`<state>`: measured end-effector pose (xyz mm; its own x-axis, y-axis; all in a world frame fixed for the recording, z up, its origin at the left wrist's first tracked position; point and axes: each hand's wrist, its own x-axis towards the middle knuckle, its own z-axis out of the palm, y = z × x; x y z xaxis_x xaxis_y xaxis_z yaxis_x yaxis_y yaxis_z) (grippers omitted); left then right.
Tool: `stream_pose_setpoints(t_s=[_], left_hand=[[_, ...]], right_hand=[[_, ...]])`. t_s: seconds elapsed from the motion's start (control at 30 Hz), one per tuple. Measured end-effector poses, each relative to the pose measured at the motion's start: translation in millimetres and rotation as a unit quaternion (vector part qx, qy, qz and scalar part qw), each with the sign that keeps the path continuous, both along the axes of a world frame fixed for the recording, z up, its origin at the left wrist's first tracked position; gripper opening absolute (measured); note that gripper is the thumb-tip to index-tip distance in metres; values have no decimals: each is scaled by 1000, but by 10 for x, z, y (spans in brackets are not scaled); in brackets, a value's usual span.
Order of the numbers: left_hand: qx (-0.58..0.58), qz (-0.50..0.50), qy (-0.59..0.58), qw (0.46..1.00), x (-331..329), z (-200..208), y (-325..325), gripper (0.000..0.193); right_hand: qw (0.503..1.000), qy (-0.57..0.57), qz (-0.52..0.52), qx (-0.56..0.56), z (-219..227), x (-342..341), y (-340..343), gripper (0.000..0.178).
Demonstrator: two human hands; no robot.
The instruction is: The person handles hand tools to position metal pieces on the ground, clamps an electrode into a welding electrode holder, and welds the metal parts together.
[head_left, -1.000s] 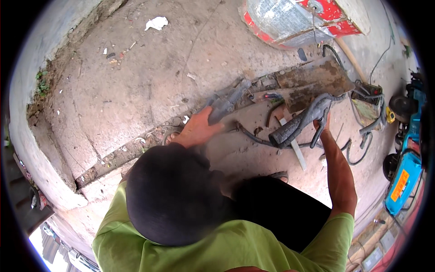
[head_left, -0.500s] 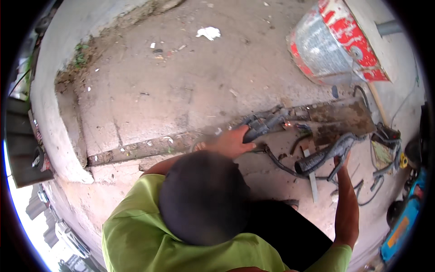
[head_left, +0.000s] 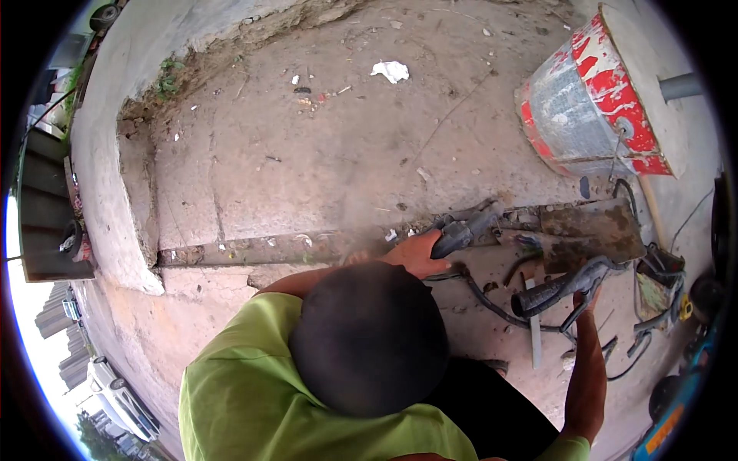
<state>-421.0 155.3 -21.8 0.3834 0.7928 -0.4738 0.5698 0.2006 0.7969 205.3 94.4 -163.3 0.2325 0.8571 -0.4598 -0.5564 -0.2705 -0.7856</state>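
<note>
A dark grey tool (head_left: 463, 232) with a thick handle and narrow front end is in my left hand (head_left: 417, 255), fingers closed round the handle. Its front end lies by a narrow trench edge, near a rusty metal plate (head_left: 603, 237). My right hand (head_left: 587, 293) grips a black ribbed, tube-shaped tool (head_left: 550, 298) with a curved grey end; its exact kind is unclear. Beneath that tool, a flat pale metal bar (head_left: 536, 346) lies on the ground. A black cable (head_left: 492, 309) runs between the two tools. A dark round shape (head_left: 369, 338) covers part of my left forearm.
A red and silver metal bucket (head_left: 588, 100) stands at the upper right, beside a wooden stick (head_left: 653, 203). Cables and a yellow-green box-like item (head_left: 653, 296) crowd the right side. A low concrete kerb (head_left: 138, 200) borders the left. White scrap (head_left: 390, 71) lies farther off.
The whole view has shifted, so most ground items sit lower and farther right. A small orange glow near the left tool's front end no longer shows. Both hands keep their grips.
</note>
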Motion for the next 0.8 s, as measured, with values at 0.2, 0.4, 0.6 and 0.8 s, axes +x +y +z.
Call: stream_pose_setpoints(t_s=[0.2, 0.4, 0.6, 0.8], left_hand=[[40, -194, 79, 977, 198, 362, 78, 49], [0, -111, 74, 991, 233, 383, 87, 65], [-31, -27, 83, 996, 6, 342, 143, 72], [-29, -48, 69, 996, 113, 336, 171, 69]], right_hand=[[999, 15, -33, 16, -74, 367, -177, 28], [998, 14, -7, 53, -5, 209, -253, 27], [804, -557, 201, 55, 411, -551, 263, 46], [982, -174, 63, 35, 539, -449, 156, 46]])
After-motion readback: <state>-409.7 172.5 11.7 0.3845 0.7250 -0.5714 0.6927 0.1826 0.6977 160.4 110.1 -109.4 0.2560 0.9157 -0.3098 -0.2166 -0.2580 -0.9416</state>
